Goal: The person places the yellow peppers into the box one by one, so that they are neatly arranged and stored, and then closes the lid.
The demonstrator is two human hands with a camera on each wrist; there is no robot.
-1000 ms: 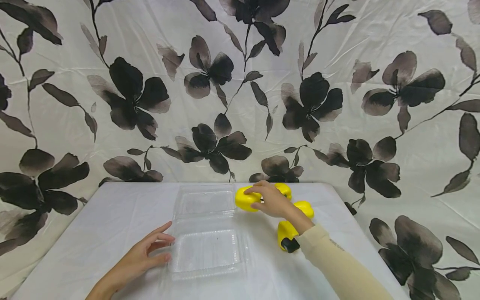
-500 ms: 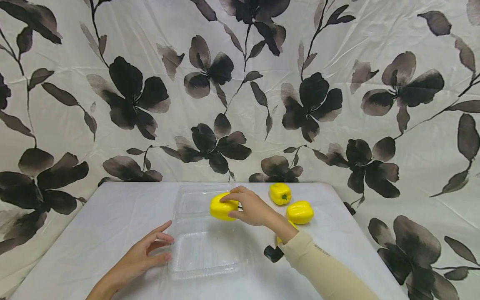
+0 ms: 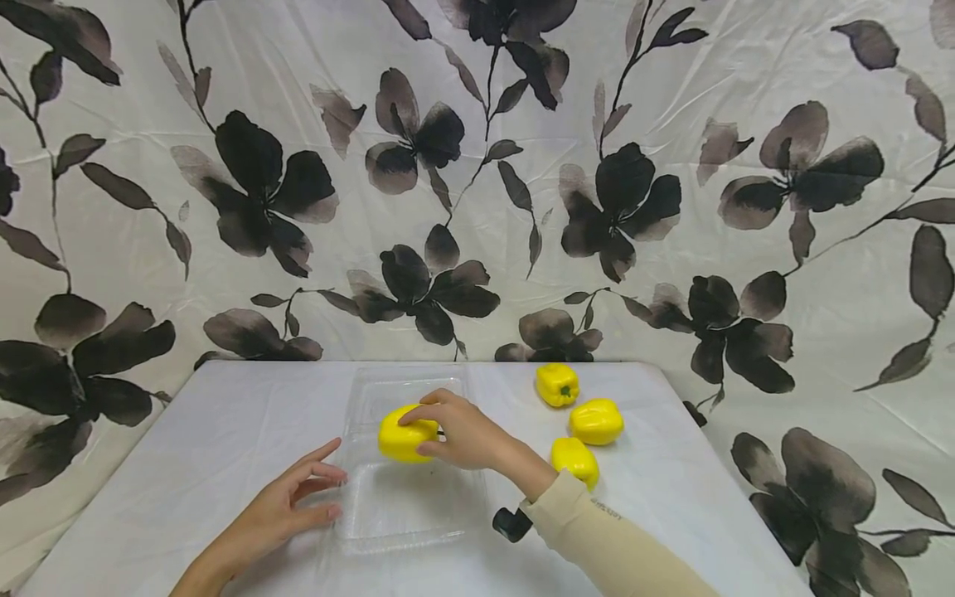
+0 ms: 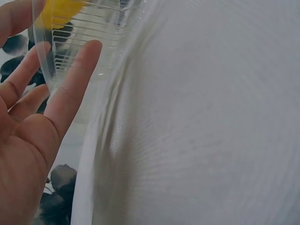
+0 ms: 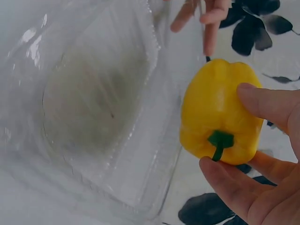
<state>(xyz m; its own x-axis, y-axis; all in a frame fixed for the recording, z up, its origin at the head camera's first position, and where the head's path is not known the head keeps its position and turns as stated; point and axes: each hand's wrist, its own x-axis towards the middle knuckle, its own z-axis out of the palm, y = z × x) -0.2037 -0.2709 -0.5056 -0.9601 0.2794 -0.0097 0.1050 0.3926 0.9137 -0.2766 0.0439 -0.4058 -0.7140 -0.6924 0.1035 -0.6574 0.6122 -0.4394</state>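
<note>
My right hand (image 3: 466,435) holds a yellow bell pepper (image 3: 403,438) between thumb and fingers, over the middle of a clear plastic clamshell container (image 3: 410,543). In the right wrist view the pepper's green stem (image 5: 220,140) points toward the fingertips. The container lies opened flat, with one half behind the other. At its left side is my left hand (image 3: 287,502), fingers extended and fingertips right at the edge. From the left wrist, the fingers (image 4: 77,79) show straight against the ribbed clear wall (image 4: 89,33).
To the right of the container lie three more yellow bell peppers, one at the back (image 3: 557,385), one in the middle (image 3: 597,422) and one nearer (image 3: 574,463). A white cloth covers the table (image 3: 186,464). Behind it hangs a floral curtain (image 3: 522,207).
My right hand has carried the yellow bell pepper leftward and nearer, from beside the container's far half to above its middle. The left hand has stayed in place.
</note>
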